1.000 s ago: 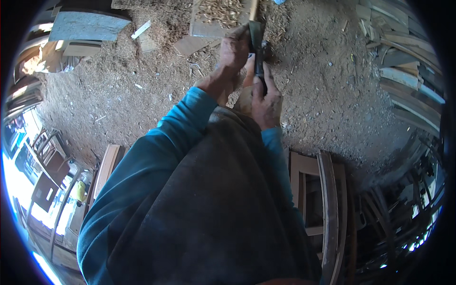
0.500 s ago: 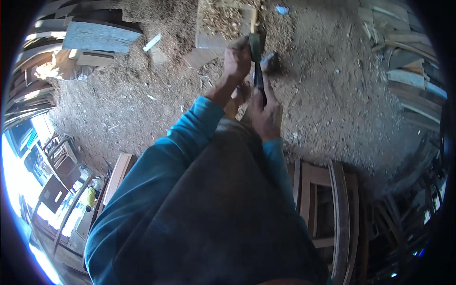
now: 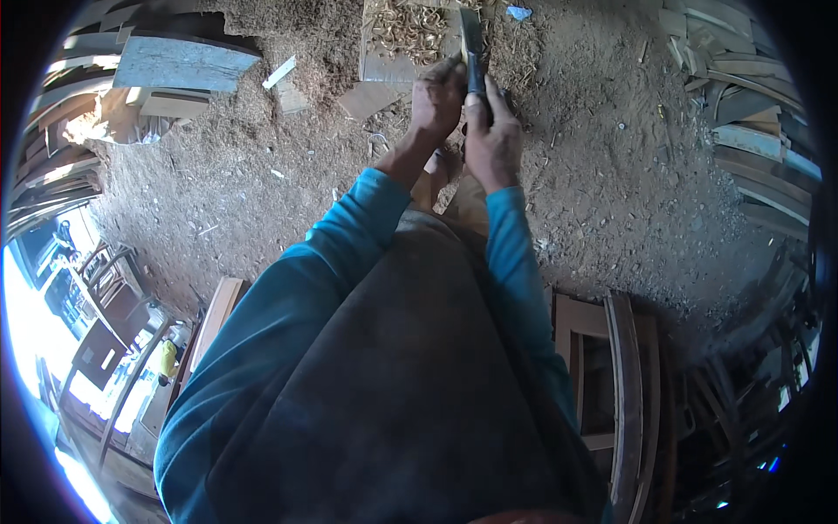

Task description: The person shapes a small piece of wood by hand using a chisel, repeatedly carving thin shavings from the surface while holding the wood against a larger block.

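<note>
My right hand (image 3: pixel 494 144) is closed round the black handle of a broad-bladed knife like a machete (image 3: pixel 472 35). Its blade points away from me, beside a narrow pale wood strip (image 3: pixel 464 52). Just left of the handle, my left hand (image 3: pixel 436 100) is closed on the near end of that strip; the fingers cover most of it. Beyond both hands a flat wooden board (image 3: pixel 374 65) lies on the ground, with curled wood shavings (image 3: pixel 410 31) heaped on it. My feet (image 3: pixel 443 164) show partly below the wrists.
Sawdust and chips cover the dirt floor (image 3: pixel 602 192). Stacked planks line the left (image 3: pixel 188 65) and right (image 3: pixel 751 140) sides. Wooden frames (image 3: pixel 621 384) stand close behind me at the right. A small blue scrap (image 3: pixel 518 13) lies past the blade.
My right hand has moved forward, away from my body, carrying the knife along the strip until its blade passes beyond my left hand. The left hand stays nearly in place.
</note>
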`<act>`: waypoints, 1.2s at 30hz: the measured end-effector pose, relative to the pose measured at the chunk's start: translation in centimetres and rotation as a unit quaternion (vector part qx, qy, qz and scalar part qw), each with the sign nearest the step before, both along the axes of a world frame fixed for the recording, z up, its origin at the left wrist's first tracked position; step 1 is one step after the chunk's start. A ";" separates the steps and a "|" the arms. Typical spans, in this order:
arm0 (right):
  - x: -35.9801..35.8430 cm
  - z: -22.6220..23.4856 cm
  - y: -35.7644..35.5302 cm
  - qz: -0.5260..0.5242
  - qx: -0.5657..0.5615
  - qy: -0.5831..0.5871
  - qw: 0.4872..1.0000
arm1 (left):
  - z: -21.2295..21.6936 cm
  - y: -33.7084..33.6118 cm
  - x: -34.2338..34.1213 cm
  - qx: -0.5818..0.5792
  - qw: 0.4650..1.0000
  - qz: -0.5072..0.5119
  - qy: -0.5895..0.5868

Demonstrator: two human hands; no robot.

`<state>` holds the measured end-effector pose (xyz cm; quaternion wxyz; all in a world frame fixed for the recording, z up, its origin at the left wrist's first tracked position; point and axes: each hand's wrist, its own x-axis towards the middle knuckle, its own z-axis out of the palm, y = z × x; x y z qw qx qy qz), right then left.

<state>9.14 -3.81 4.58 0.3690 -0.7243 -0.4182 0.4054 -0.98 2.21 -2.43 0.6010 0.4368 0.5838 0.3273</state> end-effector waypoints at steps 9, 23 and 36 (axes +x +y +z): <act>-0.1 2.3 -6.3 0.036 -0.043 0.038 0.998 | 0.0 -0.4 -0.7 -0.043 0.980 0.025 -0.191; -0.1 2.6 -5.8 0.071 0.015 -0.073 0.995 | -0.1 0.0 -1.1 0.018 0.998 -0.040 -0.050; -1.5 3.1 -8.3 0.053 -0.025 -0.087 0.994 | -0.1 -0.6 -1.3 0.022 0.998 -0.039 0.050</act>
